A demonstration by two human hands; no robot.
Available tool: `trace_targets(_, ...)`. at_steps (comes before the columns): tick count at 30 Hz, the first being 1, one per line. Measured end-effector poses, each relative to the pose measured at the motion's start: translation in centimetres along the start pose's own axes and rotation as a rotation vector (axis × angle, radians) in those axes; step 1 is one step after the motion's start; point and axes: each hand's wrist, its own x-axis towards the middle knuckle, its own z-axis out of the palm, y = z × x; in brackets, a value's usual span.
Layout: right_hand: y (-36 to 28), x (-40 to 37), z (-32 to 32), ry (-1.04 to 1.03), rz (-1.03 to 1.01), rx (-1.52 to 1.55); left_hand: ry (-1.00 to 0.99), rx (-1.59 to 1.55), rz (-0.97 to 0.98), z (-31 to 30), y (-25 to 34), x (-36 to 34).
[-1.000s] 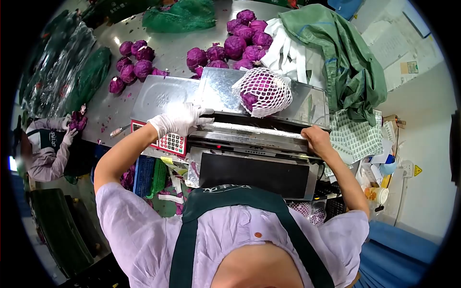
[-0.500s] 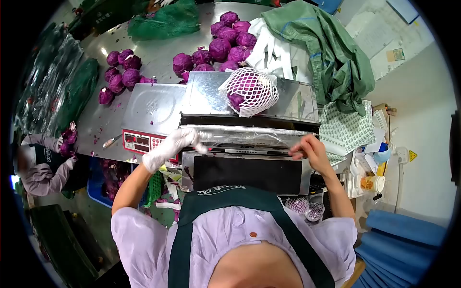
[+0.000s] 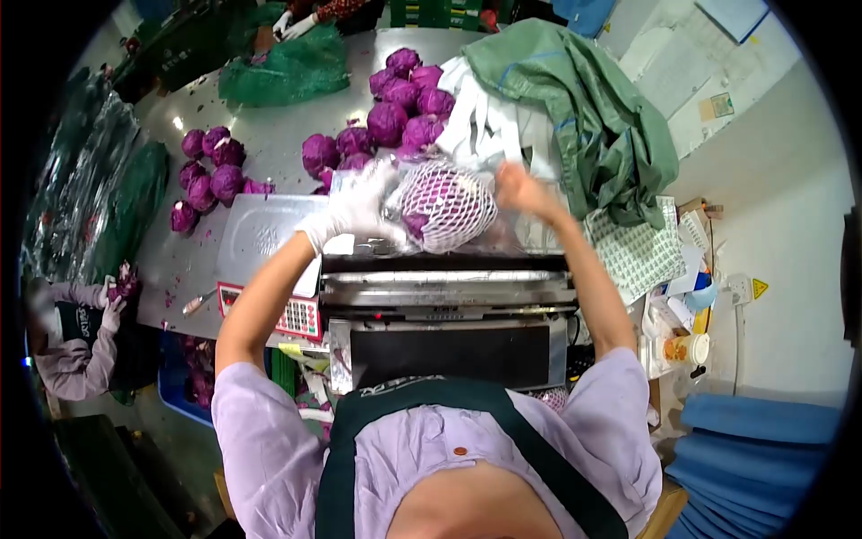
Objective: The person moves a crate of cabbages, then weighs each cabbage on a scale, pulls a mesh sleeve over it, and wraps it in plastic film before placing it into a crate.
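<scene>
A purple cabbage in a white foam net [image 3: 445, 207] sits on the metal top of the wrapping machine [image 3: 449, 296], with clear film around it. My left hand [image 3: 361, 208], in a white glove, is at its left side and appears to hold the film there; the fingertips are partly hidden. To the right of the cabbage is my bare right hand [image 3: 525, 193], blurred, its fingers too smeared to read. Below both hands lies the machine's black plate [image 3: 449, 355].
Loose purple cabbages [image 3: 388, 123] lie behind the machine, others [image 3: 213, 180] at the left. A scale [image 3: 269, 235] stands left of the machine, beside a knife [image 3: 197, 302]. Green cloth [image 3: 575, 99] is at the right. A co-worker [image 3: 76, 337] holds a cabbage at far left.
Both my hands have moved forward from the machine's front slot to either side of the netted cabbage. Clear film now lies around the cabbage. A co-worker's gloved hands show more at the top.
</scene>
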Motion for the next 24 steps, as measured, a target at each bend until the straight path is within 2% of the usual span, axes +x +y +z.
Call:
trace_targets(1, 1.9, -0.6, 2.2, -0.024, -0.164, 0.112, 0.005, -0.106, 0.021, -0.1, 1.0, -0.3)
trace_targets(2, -0.2, -1.9, 3.1, -0.054, -0.064, -0.168, 0.006, -0.217, 0.038, 0.4, 2.3, -1.1)
trace_targets(3, -0.2, -2.7, 4.1, -0.049, -0.143, -0.188, 0.022, -0.188, 0.022, 1.8, 1.8, -0.6)
trace_targets(4, 0.3, -2.8, 5.5, 0.06, -0.268, -0.184, 0.005, -0.021, -0.117, 1.4, 3.7, -0.6)
trace_targets(6, 0.1, -2.3, 6.3, 0.155, -0.13, -0.134, 0.045, -0.236, -0.135, 1.1, 4.5, -0.3)
trace_targets(7, 0.0, -1.8, 5.9, 0.191, -0.194, -0.143, 0.132, -0.644, -0.042, 3.6, 2.5, 0.4)
trace_targets(8, -0.3, -1.5, 5.7, 0.205, -0.242, -0.122, 0.164, -0.576, -0.091, 2.5, 3.4, 0.1)
trace_targets(10, -1.2, -2.0, 5.7, 0.235, -0.223, -0.15, 0.263, -0.587, -0.041, 3.7, 2.6, 0.4)
trace_targets(13, -1.9, -4.2, 5.9, 0.246, -0.227, -0.091, 0.244, -0.7, 0.001, 2.0, 5.8, -2.7)
trace_targets(14, -3.1, -5.8, 6.1, 0.23, -0.217, 0.019, 0.129, -0.762, -0.185, -0.4, 8.4, -4.7)
trace_targets(16, -5.3, -9.4, 6.5, 0.183, -0.205, -0.031, 0.068, -0.888, -0.123, 1.0, 8.9, -7.8)
trace_targets(17, -5.5, -11.3, 7.3, 0.07, -0.138, 0.075, -0.071, -0.997, -0.295, 1.0, 10.5, -10.2)
trace_targets(18, -5.6, -13.2, 8.3, 0.006, -0.151, -0.009, -0.212, -1.104, -0.472, 1.2, 12.1, -12.7)
trace_targets(20, -5.8, -16.2, 11.2, -0.324, 0.37, 0.412, -0.513, -1.25, -0.666, 3.0, 12.3, -16.4)
trace_targets(22, -4.0, -17.3, 13.9, -0.643, 0.667, 0.634, -0.772, -1.391, -0.821, 5.2, 12.8, -19.1)
trace_targets(23, -3.7, -17.3, 15.2, -0.715, 0.757, 0.697, -0.736, -1.485, -0.776, 5.8, 13.0, -19.1)
trace_targets(24, -4.6, -17.7, 16.1, -0.643, 0.664, 0.848, -0.692, -1.574, -0.725, 6.2, 13.3, -18.8)
